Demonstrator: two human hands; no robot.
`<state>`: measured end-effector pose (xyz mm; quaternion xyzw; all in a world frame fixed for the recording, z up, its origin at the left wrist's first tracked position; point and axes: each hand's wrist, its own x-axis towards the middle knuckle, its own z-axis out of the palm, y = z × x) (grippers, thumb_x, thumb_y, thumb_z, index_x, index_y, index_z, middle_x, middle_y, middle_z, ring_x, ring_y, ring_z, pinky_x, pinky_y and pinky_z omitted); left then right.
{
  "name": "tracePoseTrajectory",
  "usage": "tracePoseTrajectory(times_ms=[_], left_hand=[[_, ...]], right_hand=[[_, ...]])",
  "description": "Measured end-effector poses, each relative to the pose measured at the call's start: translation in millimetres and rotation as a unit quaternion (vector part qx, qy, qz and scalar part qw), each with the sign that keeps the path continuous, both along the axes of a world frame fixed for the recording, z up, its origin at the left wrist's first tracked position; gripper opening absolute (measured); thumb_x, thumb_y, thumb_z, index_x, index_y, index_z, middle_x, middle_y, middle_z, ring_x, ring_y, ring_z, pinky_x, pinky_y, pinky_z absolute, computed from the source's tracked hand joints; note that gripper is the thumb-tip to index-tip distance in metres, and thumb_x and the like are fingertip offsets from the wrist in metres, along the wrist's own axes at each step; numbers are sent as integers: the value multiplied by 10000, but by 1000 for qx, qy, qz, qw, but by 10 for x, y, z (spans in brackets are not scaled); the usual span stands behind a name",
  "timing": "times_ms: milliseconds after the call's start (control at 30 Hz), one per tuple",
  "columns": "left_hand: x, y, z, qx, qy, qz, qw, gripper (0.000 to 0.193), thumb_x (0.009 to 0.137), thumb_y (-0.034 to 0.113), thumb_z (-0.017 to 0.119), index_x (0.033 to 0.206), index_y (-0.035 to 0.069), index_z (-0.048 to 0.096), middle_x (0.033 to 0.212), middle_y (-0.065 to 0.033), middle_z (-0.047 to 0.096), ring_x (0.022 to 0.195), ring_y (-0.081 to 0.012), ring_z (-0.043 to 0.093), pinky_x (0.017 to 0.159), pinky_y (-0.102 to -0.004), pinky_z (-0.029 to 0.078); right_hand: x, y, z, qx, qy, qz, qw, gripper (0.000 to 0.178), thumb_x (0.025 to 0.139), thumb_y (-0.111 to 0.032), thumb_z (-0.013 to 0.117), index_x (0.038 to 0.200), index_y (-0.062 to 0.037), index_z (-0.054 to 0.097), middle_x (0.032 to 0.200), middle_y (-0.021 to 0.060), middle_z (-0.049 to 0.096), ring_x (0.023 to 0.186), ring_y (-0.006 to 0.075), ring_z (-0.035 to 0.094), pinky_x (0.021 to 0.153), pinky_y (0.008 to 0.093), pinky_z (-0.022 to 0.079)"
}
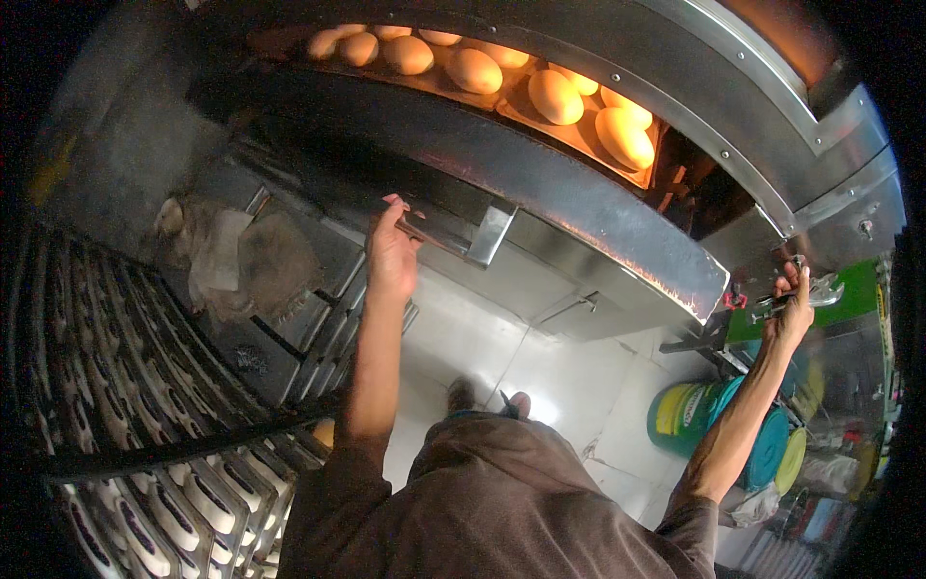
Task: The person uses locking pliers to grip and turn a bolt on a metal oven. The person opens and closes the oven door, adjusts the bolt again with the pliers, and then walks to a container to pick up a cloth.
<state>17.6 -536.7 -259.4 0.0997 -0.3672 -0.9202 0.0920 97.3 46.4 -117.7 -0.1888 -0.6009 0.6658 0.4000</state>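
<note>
The oven (540,159) stands with its door (598,232) dropped down, and several golden-brown buns (555,96) sit on trays (579,143) in its lit chamber. My left hand (394,253) is closed around the door's metal handle (490,232), below the oven mouth. Out at the right, my right hand (793,304) grips a silvery metal tool with a jaw-like end (826,291), whose exact kind I cannot make out. Its raised fingers are close to a small fitting (797,259) on the oven's front panel; whether they touch it is unclear.
A rack (174,367) with trays of pale, dark-slashed dough pieces (169,511) stands close on my left. Beyond it is a crumpled cloth (236,256). A green and yellow bucket (680,415) sits on the tiled floor (521,357) at the right.
</note>
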Motion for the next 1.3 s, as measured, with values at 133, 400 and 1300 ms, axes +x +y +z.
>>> tracePoseTrajectory(times_ms=[133, 400, 1300], left_hand=[[36, -61, -53, -4, 1, -16, 1000, 139, 966, 240, 656, 1088, 190, 614, 1005, 33, 602, 971, -175, 587, 953, -423, 424], [54, -60, -42, -4, 22, -30, 999, 99, 989, 205, 624, 1081, 174, 603, 964, 13, 594, 945, -192, 589, 919, -440, 468], [53, -103, -4, 8, 38, -109, 993, 148, 1034, 205, 513, 987, 67, 537, 935, -75, 595, 914, -251, 593, 969, -506, 467]], right_hand=[[-17, -45, -11, 4, -31, -18, 999, 405, 982, -301, 689, 1234, 13, 651, 1019, 101, 736, 690, 99, 630, 612, 219, 469], [49, -61, 24, -2, -30, -30, 999, 402, 985, -282, 686, 1226, 36, 643, 1041, 122, 733, 734, 105, 647, 639, 224, 486], [1, -144, 13, -8, 28, 1, 1000, 351, 935, -246, 742, 1088, 57, 655, 954, 155, 742, 658, 138, 659, 599, 267, 502]])
